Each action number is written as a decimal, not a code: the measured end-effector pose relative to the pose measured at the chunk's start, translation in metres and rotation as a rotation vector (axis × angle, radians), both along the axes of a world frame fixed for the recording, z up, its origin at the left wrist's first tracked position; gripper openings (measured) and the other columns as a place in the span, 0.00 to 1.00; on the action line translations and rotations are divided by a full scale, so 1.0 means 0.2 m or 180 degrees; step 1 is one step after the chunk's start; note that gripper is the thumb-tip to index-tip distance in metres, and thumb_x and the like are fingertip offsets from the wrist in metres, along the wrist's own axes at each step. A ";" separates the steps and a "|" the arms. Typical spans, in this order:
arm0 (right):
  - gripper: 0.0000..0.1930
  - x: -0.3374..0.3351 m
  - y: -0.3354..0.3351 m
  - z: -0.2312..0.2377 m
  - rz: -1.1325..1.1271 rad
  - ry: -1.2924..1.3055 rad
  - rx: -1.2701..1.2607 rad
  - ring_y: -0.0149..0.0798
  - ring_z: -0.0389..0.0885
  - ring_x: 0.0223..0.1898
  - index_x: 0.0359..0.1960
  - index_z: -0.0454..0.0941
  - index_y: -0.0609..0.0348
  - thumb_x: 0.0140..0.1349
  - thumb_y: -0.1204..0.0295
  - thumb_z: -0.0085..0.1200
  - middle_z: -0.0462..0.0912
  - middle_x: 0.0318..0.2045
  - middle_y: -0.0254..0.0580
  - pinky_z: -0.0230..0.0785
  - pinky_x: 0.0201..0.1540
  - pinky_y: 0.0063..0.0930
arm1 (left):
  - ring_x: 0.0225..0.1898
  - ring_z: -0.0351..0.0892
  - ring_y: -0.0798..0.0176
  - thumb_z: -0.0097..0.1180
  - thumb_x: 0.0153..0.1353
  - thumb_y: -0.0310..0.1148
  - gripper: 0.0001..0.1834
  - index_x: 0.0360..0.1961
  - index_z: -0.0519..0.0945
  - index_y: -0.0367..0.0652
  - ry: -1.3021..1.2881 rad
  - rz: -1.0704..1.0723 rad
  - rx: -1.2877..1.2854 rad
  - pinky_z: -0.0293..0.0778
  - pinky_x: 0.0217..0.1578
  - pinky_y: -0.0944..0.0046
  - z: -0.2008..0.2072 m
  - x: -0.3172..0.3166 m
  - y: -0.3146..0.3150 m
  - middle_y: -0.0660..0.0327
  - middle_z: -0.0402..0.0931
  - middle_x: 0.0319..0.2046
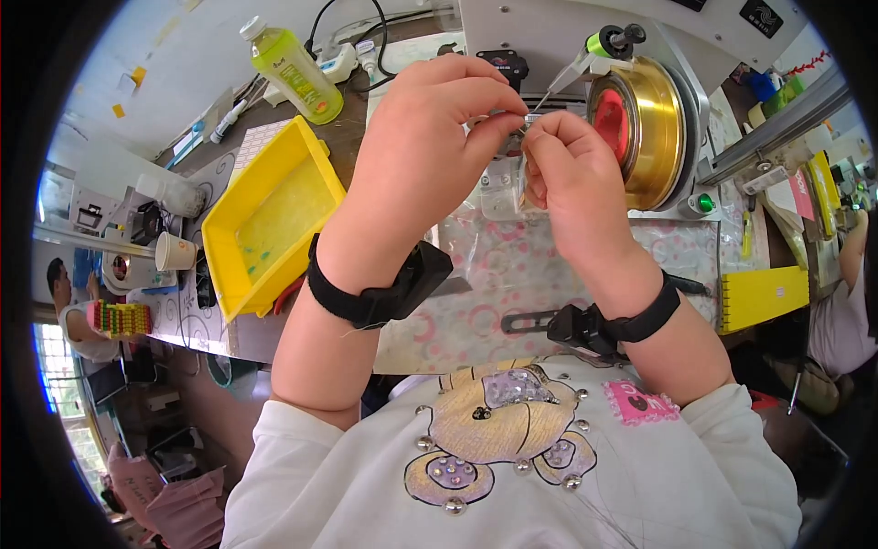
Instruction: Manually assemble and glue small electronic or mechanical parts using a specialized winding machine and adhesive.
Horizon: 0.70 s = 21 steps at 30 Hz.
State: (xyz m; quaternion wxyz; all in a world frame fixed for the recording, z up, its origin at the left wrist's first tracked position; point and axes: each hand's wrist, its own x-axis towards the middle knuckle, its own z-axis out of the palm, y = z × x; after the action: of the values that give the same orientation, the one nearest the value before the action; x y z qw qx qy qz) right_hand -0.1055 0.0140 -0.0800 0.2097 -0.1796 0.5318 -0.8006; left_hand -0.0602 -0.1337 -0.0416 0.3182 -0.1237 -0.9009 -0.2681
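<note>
My left hand (pixel 439 137) is raised over the table, its thumb and forefinger pinched together. Fingertip to fingertip with it, my right hand (pixel 576 174) is also closed in a pinch. What lies between the fingers is too small and too covered to name. A thin metal needle or rod (pixel 541 103) shows just above the fingertips, below a white holder with a green part (pixel 599 44). Right beside my right hand stands a large gold-coloured drum (pixel 660 133) with a red centre. Beneath the hands is a clear and metal fixture (pixel 498 188), partly hidden.
At the left sits a yellow tray (pixel 219 265) with small green bits in it. Behind it stand a green drink bottle (pixel 297 78) and a power strip (pixel 338 64). A pink-patterned mat (pixel 512 274) covers the table. A yellow bin (pixel 764 297) is at the right. Other people work nearby.
</note>
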 end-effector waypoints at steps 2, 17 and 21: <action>0.05 -0.01 0.00 -0.01 0.0042 0.0001 -0.0020 0.17 0.64 0.27 0.29 0.70 0.61 0.61 0.74 0.48 0.69 0.23 0.25 0.57 0.28 0.14 | 0.40 0.75 0.58 0.60 0.50 0.24 0.07 0.32 0.81 0.38 -0.0135 -0.0044 0.0089 0.70 0.42 0.65 0.01 -0.01 0.00 0.59 0.76 0.35; 0.06 -0.02 -0.04 -0.01 -0.0499 0.0096 0.0198 0.19 0.54 0.20 0.31 0.68 0.53 0.62 0.66 0.44 0.62 0.21 0.24 0.44 0.20 0.16 | 0.34 0.74 0.50 0.57 0.46 0.22 0.02 0.24 0.77 0.37 0.0352 0.0267 0.0728 0.71 0.35 0.58 -0.06 -0.06 0.08 0.55 0.75 0.31; 0.06 -0.02 -0.04 -0.01 -0.0327 0.0103 -0.0039 0.21 0.59 0.27 0.32 0.68 0.56 0.62 0.68 0.44 0.66 0.25 0.27 0.52 0.29 0.18 | 0.35 0.73 0.49 0.57 0.46 0.22 0.03 0.24 0.78 0.38 0.0261 0.0231 0.0623 0.70 0.36 0.57 -0.08 -0.06 0.08 0.55 0.76 0.31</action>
State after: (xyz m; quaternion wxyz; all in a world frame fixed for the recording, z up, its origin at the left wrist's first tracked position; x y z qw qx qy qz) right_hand -0.1093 0.0053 -0.0813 0.1586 -0.1664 0.5388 -0.8105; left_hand -0.0722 -0.1177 -0.0568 0.3748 -0.0702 -0.8605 -0.3378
